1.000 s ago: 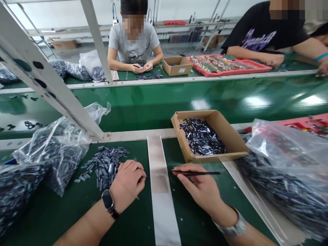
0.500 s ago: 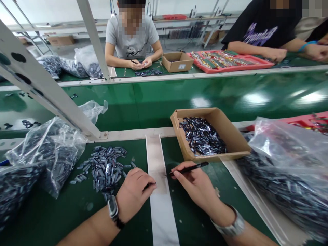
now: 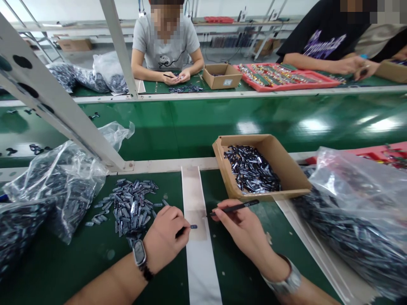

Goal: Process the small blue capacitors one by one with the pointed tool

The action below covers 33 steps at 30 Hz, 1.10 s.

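My left hand (image 3: 168,233) pinches a small dark plastic piece (image 3: 193,226) over the white strip (image 3: 203,262), one end showing beyond the fingertips. Black tweezers (image 3: 240,206) are gripped in my right hand (image 3: 244,228), their tips pointing left at the strip's right edge, slightly apart from the piece. Left of the strip, a loose pile of similar pieces (image 3: 133,207) lies on the green table, just beyond my left hand. An open cardboard box (image 3: 291,178) holding many shiny dark pieces (image 3: 251,169) stands behind my right hand.
Clear bags of dark parts lie at the left (image 3: 63,182) and right (image 3: 359,220). A slanted metal post (image 3: 63,114) rises at the left. Beyond the green channel (image 3: 190,123), a person in grey (image 3: 165,46) and one in black work beside a red tray (image 3: 265,88).
The piece in my left fingers now sticks out to the right, where it was mostly hidden before. My right hand with the tweezers has barely moved.
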Each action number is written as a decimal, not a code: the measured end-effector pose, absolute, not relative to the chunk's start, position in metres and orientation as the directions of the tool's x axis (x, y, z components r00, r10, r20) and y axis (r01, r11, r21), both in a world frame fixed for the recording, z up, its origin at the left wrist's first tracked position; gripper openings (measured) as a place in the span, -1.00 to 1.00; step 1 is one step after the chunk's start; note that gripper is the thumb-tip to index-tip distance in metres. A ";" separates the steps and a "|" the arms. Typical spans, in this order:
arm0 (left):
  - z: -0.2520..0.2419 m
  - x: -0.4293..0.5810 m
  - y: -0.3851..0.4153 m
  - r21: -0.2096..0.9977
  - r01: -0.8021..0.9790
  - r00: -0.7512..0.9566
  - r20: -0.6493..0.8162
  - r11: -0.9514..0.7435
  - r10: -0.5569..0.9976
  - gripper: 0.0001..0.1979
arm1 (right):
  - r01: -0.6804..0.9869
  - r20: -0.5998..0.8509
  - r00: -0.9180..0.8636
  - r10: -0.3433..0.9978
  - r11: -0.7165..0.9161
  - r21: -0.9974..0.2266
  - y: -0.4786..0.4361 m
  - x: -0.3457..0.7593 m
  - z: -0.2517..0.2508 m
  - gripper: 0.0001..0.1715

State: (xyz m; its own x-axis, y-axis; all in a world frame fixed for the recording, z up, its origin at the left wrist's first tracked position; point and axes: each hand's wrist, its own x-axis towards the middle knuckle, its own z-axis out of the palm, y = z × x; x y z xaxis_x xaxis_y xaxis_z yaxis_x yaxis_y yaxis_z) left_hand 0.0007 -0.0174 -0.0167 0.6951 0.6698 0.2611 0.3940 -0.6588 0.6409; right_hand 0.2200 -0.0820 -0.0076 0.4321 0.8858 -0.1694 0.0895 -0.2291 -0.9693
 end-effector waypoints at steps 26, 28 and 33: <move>-0.019 0.000 -0.017 0.650 0.414 0.706 0.212 -0.637 0.675 -0.83 | -0.053 -0.240 0.457 0.856 -0.243 -0.969 -0.082 0.221 -0.007 -0.36; -0.019 0.000 -0.017 0.650 0.419 0.708 0.204 -0.635 0.676 -0.84 | -0.078 -0.246 0.460 0.853 -0.238 -0.968 -0.083 0.221 -0.009 -0.37; -0.018 0.000 -0.018 0.650 0.423 0.708 0.197 -0.631 0.678 -0.84 | -0.091 -0.237 0.473 0.849 -0.221 -0.971 -0.084 0.222 -0.011 -0.37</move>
